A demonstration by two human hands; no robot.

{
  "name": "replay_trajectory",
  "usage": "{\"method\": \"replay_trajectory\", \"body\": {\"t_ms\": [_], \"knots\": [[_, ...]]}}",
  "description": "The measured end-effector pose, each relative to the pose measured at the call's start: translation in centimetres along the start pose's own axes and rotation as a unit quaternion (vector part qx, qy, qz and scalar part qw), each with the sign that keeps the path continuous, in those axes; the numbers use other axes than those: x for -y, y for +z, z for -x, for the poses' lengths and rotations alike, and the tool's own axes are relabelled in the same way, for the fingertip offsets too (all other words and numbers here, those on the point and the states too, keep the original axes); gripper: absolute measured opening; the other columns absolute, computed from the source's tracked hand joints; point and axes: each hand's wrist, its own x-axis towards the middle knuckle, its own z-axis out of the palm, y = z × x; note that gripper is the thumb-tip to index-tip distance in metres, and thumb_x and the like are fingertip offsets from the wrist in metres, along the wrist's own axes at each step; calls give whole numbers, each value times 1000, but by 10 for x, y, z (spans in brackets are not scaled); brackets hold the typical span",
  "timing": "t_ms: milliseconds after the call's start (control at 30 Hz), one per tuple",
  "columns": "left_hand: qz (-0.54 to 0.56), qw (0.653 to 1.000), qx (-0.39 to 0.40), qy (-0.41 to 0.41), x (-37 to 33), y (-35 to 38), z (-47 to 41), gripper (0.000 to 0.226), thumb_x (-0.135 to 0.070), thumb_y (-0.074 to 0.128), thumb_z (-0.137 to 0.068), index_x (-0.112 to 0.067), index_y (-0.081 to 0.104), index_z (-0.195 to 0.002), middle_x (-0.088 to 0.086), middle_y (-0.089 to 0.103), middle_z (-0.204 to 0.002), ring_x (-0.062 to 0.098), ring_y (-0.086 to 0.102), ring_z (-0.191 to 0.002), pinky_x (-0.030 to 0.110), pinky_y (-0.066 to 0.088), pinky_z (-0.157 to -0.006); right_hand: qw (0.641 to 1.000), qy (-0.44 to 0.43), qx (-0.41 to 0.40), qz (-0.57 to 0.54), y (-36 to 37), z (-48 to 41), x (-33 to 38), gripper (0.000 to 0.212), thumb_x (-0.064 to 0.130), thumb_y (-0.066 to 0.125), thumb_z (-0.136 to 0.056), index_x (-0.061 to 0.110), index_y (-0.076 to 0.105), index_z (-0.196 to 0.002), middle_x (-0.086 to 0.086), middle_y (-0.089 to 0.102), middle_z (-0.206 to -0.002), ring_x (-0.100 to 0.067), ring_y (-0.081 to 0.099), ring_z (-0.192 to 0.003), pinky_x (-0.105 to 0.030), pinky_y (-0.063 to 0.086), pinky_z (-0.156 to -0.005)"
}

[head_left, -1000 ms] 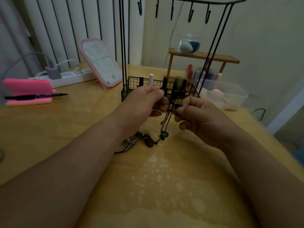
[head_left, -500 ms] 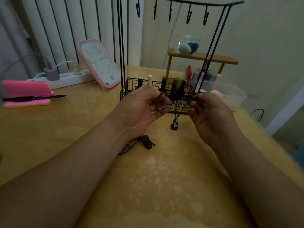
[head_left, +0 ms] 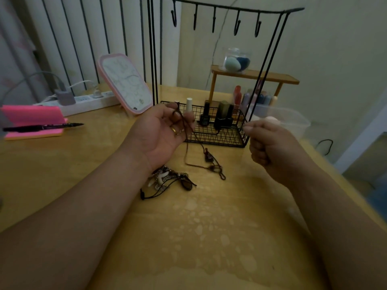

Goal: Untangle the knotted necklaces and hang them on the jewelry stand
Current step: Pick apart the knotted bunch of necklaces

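Observation:
My left hand (head_left: 163,132) is palm-up in front of the jewelry stand and pinches a brown cord necklace (head_left: 186,151) near its fingertips. The cord hangs down to the table, where its dark pendant (head_left: 208,157) and looped end (head_left: 221,176) lie. My right hand (head_left: 268,145) hovers to the right with fingers curled; no cord shows in it. A tangle of other necklaces (head_left: 167,182) lies on the table by my left wrist. The black wire jewelry stand (head_left: 236,11) rises behind, its several hooks bare.
The stand's wire basket (head_left: 222,139) holds nail polish bottles. A pink mirror (head_left: 125,82), a power strip (head_left: 88,101) and a pink notepad with a pen (head_left: 31,122) are on the left. A wooden shelf (head_left: 251,75) and a clear plastic box (head_left: 291,120) stand at the right.
My hands moved apart. The right hand let go of the cord, and the pendant dropped onto the table. The left hand turned palm-up, still holding the cord.

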Motion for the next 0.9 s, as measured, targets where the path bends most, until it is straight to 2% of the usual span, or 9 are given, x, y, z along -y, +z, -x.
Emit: {"method": "replay_trajectory", "body": {"t_ms": [100, 233, 300, 367, 500, 633, 733, 833, 900], "knots": [[-39, 999, 23, -12, 4, 3, 2, 13, -1, 44, -98, -10, 53, -99, 24, 53, -120, 29, 69, -102, 47, 58, -98, 980, -40, 5, 196, 21, 8, -7, 15, 32, 60, -103, 26, 68, -115, 5, 63, -90, -11, 57, -75, -26, 44, -65], [-55, 997, 60, -9, 6, 8, 5, 14, -2, 45, -100, -8, 56, -106, 14, 57, -96, 25, 72, -89, 47, 58, -95, 948, -90, 78, 295, 44, 13, -14, 23, 42, 63, -101, 36, 65, -123, 15, 65, -109, -1, 60, -99, -21, 45, -79], [-57, 995, 76, -14, 7, 11, 8, 15, -3, 44, -102, -8, 57, -108, 9, 58, -88, 25, 72, -88, 47, 58, -93, 928, -116, 98, 340, 52, 13, -16, 32, 47, 67, -97, 39, 61, -128, 15, 62, -111, 0, 58, -100, -20, 46, -80], [-67, 994, 87, -16, 7, 15, 11, 16, -3, 43, -103, -8, 58, -108, 8, 58, -85, 24, 73, -86, 47, 58, -92, 921, -148, 105, 344, 59, 13, -19, 26, 46, 69, -96, 41, 60, -120, 14, 60, -112, 0, 58, -99, -18, 45, -78], [-76, 993, 93, -5, 7, 17, 12, 18, -2, 43, -103, -6, 55, -116, 13, 61, -91, 28, 71, -93, 46, 59, -88, 945, -161, 94, 268, 60, 11, -18, 12, 32, 63, -102, 31, 73, -110, 10, 71, -106, -5, 64, -100, -29, 52, -86], [-196, 979, -7, 49, 5, 15, 8, 19, 2, 42, -102, -8, 55, -112, 24, 61, -111, 25, 71, -85, 37, 59, -68, 985, -110, 30, 130, 41, 9, -8, 20, 34, 55, -106, 22, 71, -103, 6, 73, -90, -9, 70, -91, -31, 53, -85], [-382, 921, -33, 67, 8, 13, 10, 15, -9, 47, -106, -13, 60, -113, 19, 62, -115, 15, 57, -60, 26, 41, -48, 995, -64, 47, -54, 29, 8, 2, 22, 31, 52, -108, 13, 64, -101, 2, 56, -69, -17, 60, -68, -32, 52, -69], [-548, 833, 13, 78, 6, 13, 14, 16, -34, 62, -103, -27, 65, -117, 0, 65, -109, 8, 53, -63, 26, 43, -55, 985, -60, 41, -158, 17, 7, 11, 19, 29, 52, -108, 14, 61, -100, 4, 43, -66, -11, 42, -57, -25, 37, -55], [-610, 788, 54, 60, 3, 12, 16, 21, -44, 67, -98, -34, 69, -116, -11, 67, -115, 4, 62, -79, 27, 49, -68, 975, -55, 26, -214, 8, 4, 15, 18, 29, 53, -107, 15, 59, -98, 6, 40, -63, -8, 37, -53, -22, 30, -50]]}}
